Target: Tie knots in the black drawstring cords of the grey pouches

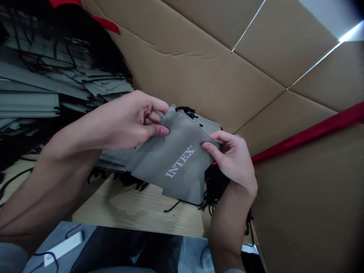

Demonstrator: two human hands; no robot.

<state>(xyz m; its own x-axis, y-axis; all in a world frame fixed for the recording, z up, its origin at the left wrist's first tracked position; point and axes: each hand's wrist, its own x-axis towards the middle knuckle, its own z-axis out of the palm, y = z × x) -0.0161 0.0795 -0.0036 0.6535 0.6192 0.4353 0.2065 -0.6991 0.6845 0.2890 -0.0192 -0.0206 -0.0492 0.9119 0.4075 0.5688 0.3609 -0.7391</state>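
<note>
A flat grey pouch [182,151] printed INTEX, with a black drawstring cord at its upper edge, is held up between both hands. My left hand [142,121] pinches its upper left corner, thumb on the printed face. On the pouch's right edge, my right hand [230,155] closes with the thumb in front and the fingers behind. More grey pouches [112,159] lie in a stack beneath and behind my left hand, and black cord ends hang from them. Part of another grey piece shows just behind the held pouch.
Tall piles of grey pouches [42,83] with tangled black cords fill the left side. Cardboard walls [176,49] rise behind and to the right, crossed by a dark red strap [309,131]. A pale wooden tabletop [136,208] runs below; a white power strip [64,246] lies lower left.
</note>
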